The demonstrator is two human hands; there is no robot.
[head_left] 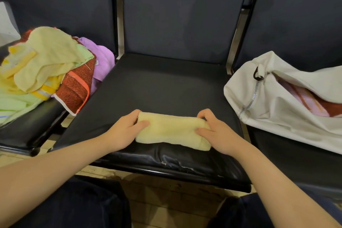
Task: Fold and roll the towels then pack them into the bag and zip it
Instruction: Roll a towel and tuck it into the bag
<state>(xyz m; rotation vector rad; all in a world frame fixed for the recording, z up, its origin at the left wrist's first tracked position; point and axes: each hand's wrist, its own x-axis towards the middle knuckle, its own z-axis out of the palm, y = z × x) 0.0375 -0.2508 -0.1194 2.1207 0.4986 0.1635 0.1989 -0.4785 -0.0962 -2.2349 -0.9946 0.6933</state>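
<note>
Currently, the pale yellow folded terry towel (172,130) lies low in the centre of the frame, across the front part of the black padded vinyl seat (157,89). Its near right corner sits just short of the seat's front lip.

I see the left hand (125,131) gripping the towel's left end, thumb on top and fingers curled round the far fold. The right hand (218,131) grips the right end likewise, thumb pressed into the nap and fingers curled over the far edge.

A broad stretch of seat surface lies between the towel and the dark backrest (181,15) in the upper centre. The vinyl is smooth and matte there. At the front lip it is wrinkled and cracked, with small white chips.

The towel forms a long, thick band with rounded ends and a soft, fuzzy nap. I cannot tell how many layers it has.

At middle left, a heap of loose towels (46,65) rests on the neighbouring seat: pale yellow, green, lilac and a rust-red piece with orange and white trim. The rust-red piece overhangs that seat's edge toward the centre seat.

At middle right, a slumped white fabric bag (277,107) lies on the other seat, near the right hand but apart from it. Its metal zip (253,96) is open, and a pink striped cloth (305,98) shows inside.
</note>
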